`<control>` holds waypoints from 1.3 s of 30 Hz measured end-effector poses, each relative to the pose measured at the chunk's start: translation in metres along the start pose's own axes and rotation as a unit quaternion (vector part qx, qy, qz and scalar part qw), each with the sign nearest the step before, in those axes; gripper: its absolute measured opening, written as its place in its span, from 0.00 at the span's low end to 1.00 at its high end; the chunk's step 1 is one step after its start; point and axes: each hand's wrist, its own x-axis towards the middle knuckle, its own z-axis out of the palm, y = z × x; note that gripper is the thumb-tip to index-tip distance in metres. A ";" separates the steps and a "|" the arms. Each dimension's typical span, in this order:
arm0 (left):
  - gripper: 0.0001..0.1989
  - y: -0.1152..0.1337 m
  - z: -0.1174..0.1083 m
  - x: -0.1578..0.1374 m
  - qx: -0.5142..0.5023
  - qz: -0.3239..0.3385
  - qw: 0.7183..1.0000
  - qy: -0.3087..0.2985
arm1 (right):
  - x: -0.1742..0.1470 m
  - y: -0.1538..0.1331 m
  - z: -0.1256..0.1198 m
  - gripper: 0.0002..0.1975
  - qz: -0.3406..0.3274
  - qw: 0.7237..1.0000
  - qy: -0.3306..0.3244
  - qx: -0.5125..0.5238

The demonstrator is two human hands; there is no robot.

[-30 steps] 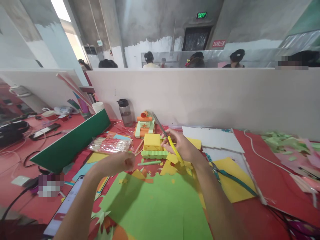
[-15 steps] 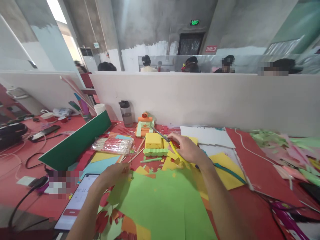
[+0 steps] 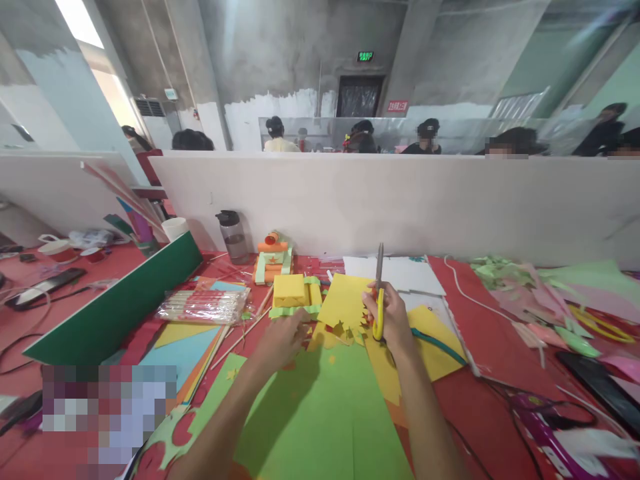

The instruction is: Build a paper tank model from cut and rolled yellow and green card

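Observation:
My right hand (image 3: 393,317) grips scissors (image 3: 379,313) by their yellow handles, the closed-looking blades pointing up and away. Just left of it lies a yellow paper sheet (image 3: 346,299) with a jagged cut edge, and small star-shaped scraps (image 3: 345,329) lie along that edge. My left hand (image 3: 285,339) hovers with loosely bent fingers over scraps in front of a yellow paper block (image 3: 289,291) on a light green wavy-edged base. Nothing shows in its fingers; the thumb is hidden. Below both hands spreads a large green paper sheet (image 3: 320,407).
An orange and pale green paper model (image 3: 273,260) and a water bottle (image 3: 233,237) stand by the white partition (image 3: 320,200). Wrapped sticks (image 3: 203,305) and a green board (image 3: 120,293) are at left. A teal strip (image 3: 437,343), cables and a phone (image 3: 595,383) lie at right.
My left hand has moved right and forward, nearer the yellow block. My right hand has turned the scissors from pointing left to pointing upward, exposing the yellow sheet. The view has shifted right.

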 end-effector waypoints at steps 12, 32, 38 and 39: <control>0.23 0.008 0.024 0.031 -0.149 0.022 0.987 0.053 | 0.006 0.005 -0.020 0.18 -0.046 0.998 0.051 -0.001; 0.09 -0.010 -0.056 0.007 -0.099 0.098 0.954 -0.266 | 0.012 0.033 -0.061 0.17 -0.028 0.819 -0.017 -0.573; 0.11 -0.007 0.012 0.037 -0.011 0.196 0.949 -0.248 | 0.015 0.050 -0.067 0.20 -0.005 0.798 -0.040 -0.601; 0.11 -0.007 0.020 0.038 -0.002 0.207 0.948 -0.242 | 0.015 0.052 -0.067 0.21 -0.003 0.793 -0.043 -0.607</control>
